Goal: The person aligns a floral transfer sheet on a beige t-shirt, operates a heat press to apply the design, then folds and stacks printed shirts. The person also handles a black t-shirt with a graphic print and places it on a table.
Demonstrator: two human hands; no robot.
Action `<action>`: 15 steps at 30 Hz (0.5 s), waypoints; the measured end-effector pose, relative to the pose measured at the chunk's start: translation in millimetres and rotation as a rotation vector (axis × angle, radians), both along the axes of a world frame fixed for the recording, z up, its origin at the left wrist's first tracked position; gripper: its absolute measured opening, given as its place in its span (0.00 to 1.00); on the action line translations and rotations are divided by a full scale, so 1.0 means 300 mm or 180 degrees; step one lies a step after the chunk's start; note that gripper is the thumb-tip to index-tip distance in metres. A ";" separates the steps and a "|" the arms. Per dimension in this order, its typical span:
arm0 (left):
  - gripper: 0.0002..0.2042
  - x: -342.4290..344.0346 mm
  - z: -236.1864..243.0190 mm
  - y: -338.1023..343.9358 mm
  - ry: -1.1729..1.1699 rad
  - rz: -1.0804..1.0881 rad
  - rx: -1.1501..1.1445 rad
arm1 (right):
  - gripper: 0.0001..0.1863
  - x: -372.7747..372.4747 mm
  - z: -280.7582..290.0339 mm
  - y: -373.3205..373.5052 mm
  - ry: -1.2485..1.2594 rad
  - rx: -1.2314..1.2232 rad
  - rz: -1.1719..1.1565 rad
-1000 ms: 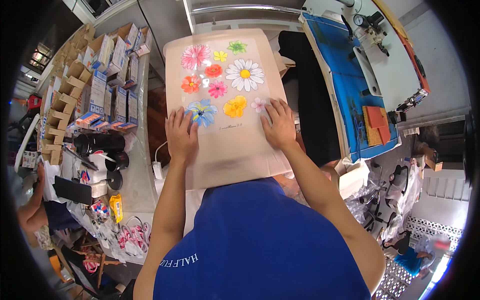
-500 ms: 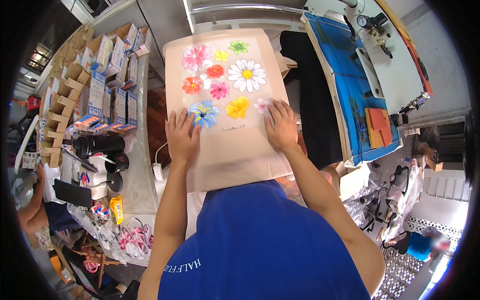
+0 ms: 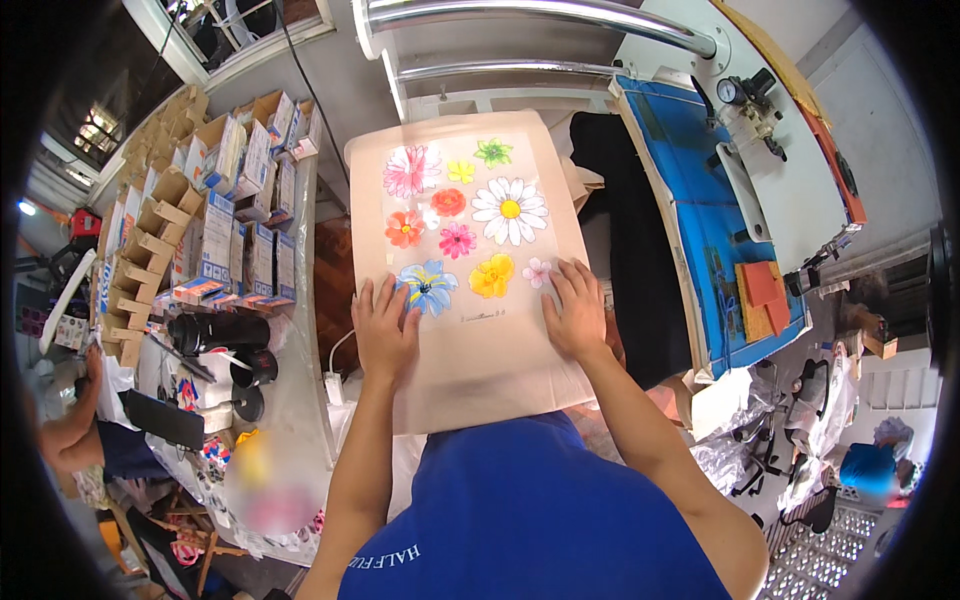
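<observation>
Beige cloth (image 3: 480,370) is spread over a flat board in front of me. It bears a print of colourful flowers (image 3: 509,210), with a faint clear sheet edge around the print. My left hand (image 3: 387,328) lies flat with its fingers apart, its tips beside the blue flower (image 3: 428,286). At the print's lower right, my right hand (image 3: 577,312) also rests flat and spread, close to the small pale pink flower (image 3: 537,273). Neither hand holds anything.
Left stands a table with rows of cardboard boxes (image 3: 215,240), a black bottle (image 3: 225,330) and a phone or tablet (image 3: 165,418). Black fabric (image 3: 635,250) and a blue padded board (image 3: 700,180) lie to the right. Metal bars (image 3: 540,14) cross behind. Another person's arm (image 3: 75,410) shows far left.
My view has tilted upward, so the whole scene sits lower and more of the metal bars shows. Both hands stay in about the same places on the cloth.
</observation>
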State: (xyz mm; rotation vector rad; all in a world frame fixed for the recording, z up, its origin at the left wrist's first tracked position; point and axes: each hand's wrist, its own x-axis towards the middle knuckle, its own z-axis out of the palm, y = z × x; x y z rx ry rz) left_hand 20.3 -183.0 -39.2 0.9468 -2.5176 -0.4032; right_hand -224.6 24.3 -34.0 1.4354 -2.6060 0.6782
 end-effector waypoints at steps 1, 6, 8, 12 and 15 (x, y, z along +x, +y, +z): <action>0.20 0.000 0.000 0.001 -0.0004 -0.0004 0.0015 | 0.22 0.002 0.001 0.002 -0.0014 0.0008 -0.0008; 0.19 -0.005 0.005 -0.002 0.0019 0.0001 0.0001 | 0.22 -0.001 -0.003 0.002 -0.0105 0.0047 -0.0016; 0.19 -0.004 -0.001 -0.003 0.0016 0.0007 -0.0037 | 0.22 0.001 0.003 0.000 -0.0091 0.0029 -0.0021; 0.19 -0.004 -0.006 -0.004 -0.0007 0.0018 -0.0081 | 0.22 0.001 0.007 -0.002 -0.0084 -0.0003 -0.0034; 0.19 -0.007 -0.001 0.002 -0.0029 0.0033 -0.0051 | 0.22 0.000 0.003 0.004 -0.0084 0.0052 -0.0048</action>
